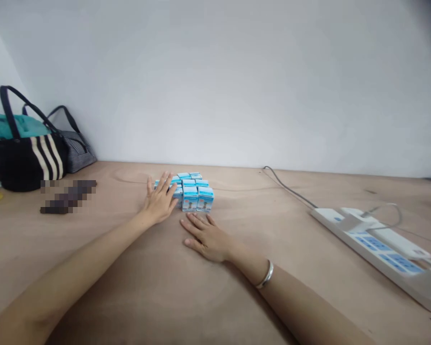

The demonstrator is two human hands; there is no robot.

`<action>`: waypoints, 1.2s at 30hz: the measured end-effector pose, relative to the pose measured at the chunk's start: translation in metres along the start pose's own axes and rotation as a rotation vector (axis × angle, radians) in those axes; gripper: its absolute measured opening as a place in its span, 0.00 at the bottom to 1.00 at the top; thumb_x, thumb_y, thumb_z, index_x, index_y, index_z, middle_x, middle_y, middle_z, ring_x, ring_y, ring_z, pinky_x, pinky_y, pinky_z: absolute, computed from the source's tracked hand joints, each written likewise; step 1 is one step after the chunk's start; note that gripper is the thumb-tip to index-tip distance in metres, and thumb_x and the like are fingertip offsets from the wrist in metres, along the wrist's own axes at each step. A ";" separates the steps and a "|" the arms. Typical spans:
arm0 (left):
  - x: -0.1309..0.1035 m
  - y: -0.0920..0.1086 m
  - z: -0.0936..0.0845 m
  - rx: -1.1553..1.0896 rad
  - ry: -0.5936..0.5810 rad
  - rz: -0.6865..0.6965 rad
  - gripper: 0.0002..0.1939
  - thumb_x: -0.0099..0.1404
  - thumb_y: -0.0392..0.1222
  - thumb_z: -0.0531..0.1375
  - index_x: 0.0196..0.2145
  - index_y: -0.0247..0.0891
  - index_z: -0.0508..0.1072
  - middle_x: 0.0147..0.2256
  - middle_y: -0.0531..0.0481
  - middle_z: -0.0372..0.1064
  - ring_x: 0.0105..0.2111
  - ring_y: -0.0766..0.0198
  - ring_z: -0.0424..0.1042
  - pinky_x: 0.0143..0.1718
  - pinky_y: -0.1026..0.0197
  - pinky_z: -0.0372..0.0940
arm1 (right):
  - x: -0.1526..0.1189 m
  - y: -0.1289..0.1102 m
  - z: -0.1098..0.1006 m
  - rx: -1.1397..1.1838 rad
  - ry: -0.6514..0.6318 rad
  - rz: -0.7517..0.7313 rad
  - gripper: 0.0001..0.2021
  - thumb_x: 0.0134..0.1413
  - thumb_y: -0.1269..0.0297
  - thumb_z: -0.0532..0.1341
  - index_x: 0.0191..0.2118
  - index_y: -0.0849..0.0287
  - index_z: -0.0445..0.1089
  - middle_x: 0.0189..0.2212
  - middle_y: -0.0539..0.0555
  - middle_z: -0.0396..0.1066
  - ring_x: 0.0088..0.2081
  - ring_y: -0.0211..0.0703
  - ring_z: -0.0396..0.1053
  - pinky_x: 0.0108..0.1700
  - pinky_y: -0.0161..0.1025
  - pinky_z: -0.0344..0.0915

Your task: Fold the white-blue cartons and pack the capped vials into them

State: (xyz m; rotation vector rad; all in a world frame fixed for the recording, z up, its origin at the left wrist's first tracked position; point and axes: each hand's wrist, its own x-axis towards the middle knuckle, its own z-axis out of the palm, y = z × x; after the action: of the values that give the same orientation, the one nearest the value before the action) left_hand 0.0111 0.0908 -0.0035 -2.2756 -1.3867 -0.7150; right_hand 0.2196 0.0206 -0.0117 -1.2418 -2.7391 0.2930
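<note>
Several small blue-and-white cardboard boxes stand close together in rows on the wooden table. My left hand is open with fingers spread, over the left side of the group, and hides some of the boxes there. Whether its palm touches them I cannot tell. In front of the nearest row, my right hand lies open and flat on the tabletop, its fingertips just short of the boxes. A silver bracelet circles my right wrist.
A long white power strip with a grey cable lies to the right. On the left stand a black bag with white stripes and a striped grey bag. A blurred dark object lies near them. A white wall rises behind the table.
</note>
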 end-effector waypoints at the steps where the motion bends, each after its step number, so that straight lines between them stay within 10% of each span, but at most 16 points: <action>1: -0.001 0.000 0.000 -0.006 0.005 0.016 0.22 0.64 0.44 0.50 0.55 0.39 0.61 0.62 0.40 0.49 0.63 0.47 0.42 0.58 0.31 0.25 | 0.000 0.000 0.000 0.004 -0.004 0.000 0.30 0.60 0.43 0.42 0.64 0.49 0.46 0.65 0.57 0.40 0.66 0.53 0.36 0.61 0.61 0.36; 8: -0.022 0.001 -0.013 -0.139 0.150 0.053 0.16 0.64 0.42 0.52 0.50 0.40 0.64 0.50 0.42 0.67 0.58 0.49 0.57 0.59 0.33 0.32 | 0.000 0.000 -0.002 0.041 0.076 -0.036 0.30 0.59 0.45 0.48 0.62 0.54 0.53 0.63 0.62 0.49 0.63 0.55 0.45 0.60 0.61 0.42; 16: -0.066 0.018 -0.030 -0.489 0.198 0.204 0.21 0.62 0.44 0.57 0.52 0.40 0.58 0.49 0.41 0.64 0.51 0.55 0.65 0.51 0.51 0.63 | 0.006 -0.007 -0.011 0.350 0.579 -0.226 0.34 0.48 0.53 0.64 0.59 0.56 0.53 0.51 0.62 0.64 0.50 0.50 0.64 0.49 0.48 0.63; 31: -0.074 0.028 -0.026 -0.515 0.032 0.120 0.28 0.63 0.44 0.56 0.59 0.43 0.53 0.56 0.42 0.60 0.56 0.53 0.60 0.61 0.41 0.47 | 0.015 -0.018 -0.040 0.026 0.517 -0.202 0.17 0.54 0.49 0.58 0.38 0.58 0.73 0.33 0.56 0.73 0.37 0.45 0.67 0.41 0.42 0.57; 36: -0.075 0.030 -0.020 -0.650 0.042 0.081 0.36 0.62 0.44 0.57 0.63 0.43 0.42 0.58 0.39 0.54 0.56 0.54 0.59 0.55 0.49 0.60 | 0.018 -0.017 -0.049 -0.039 0.474 -0.242 0.18 0.58 0.51 0.54 0.39 0.58 0.74 0.29 0.56 0.72 0.34 0.42 0.67 0.40 0.39 0.56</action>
State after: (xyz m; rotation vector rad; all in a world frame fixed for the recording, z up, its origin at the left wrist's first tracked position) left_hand 0.0043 0.0135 -0.0343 -2.7463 -1.1416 -1.3298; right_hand 0.2046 0.0289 0.0402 -0.8375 -2.4473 -0.0742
